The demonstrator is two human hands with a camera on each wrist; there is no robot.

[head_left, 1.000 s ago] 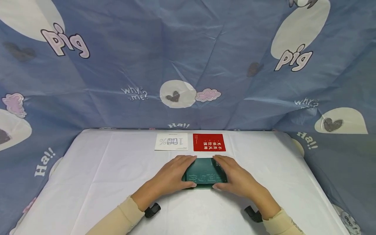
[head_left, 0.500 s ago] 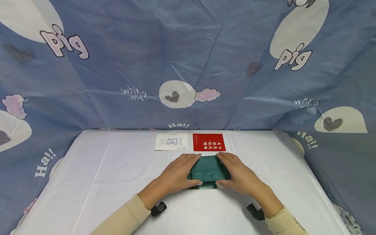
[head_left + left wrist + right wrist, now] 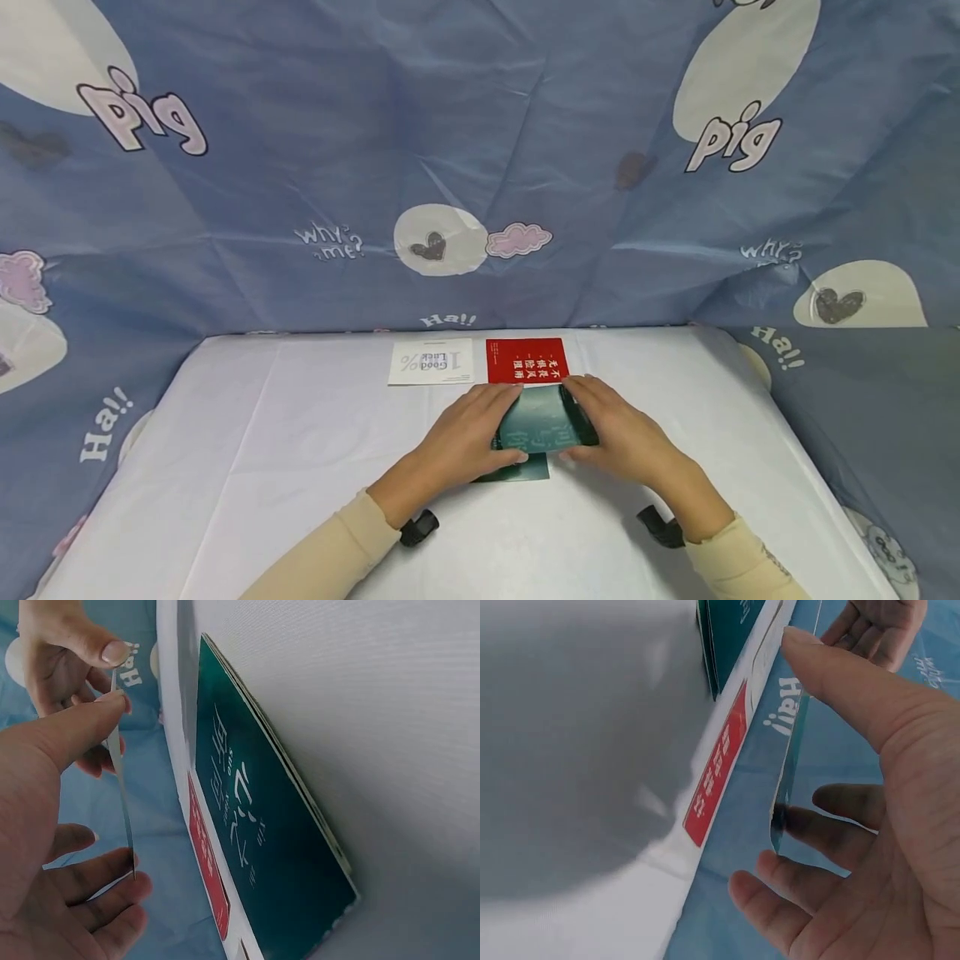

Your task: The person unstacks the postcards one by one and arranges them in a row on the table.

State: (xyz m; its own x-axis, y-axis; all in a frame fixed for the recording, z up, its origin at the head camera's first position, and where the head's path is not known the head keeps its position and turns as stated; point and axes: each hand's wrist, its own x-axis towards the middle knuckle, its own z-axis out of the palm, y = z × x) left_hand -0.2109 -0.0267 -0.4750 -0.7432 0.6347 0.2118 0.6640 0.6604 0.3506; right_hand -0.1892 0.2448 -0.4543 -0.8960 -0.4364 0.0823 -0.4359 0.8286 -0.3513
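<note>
Both hands hold one dark green card point(image 3: 538, 421) with pale lettering, raised over the white tabletop. My left hand point(image 3: 468, 429) grips its left edge, thumb on the near side and fingers on the far side. The right hand point(image 3: 633, 429) grips the opposite edge the same way. In the left wrist view the held card point(image 3: 124, 787) appears edge-on as a thin strip. Beneath it lies a stack of green cards point(image 3: 277, 825) with white characters, its layered edges visible there. From the head view, only the stack's near part point(image 3: 525, 471) shows, below the left thumb.
Behind the hands, a white "Good Luck" card point(image 3: 431, 362) and a red card point(image 3: 527, 360) with white characters lie side by side near the table's back edge. A blue printed cloth point(image 3: 322, 167) hangs behind the white table point(image 3: 300, 425). Black bands point(image 3: 420, 528) sit at the wrists.
The top green card has come up off the stack and shifted right and away, carried by both hands. More of the stack now shows beneath. The head view has turned slightly.
</note>
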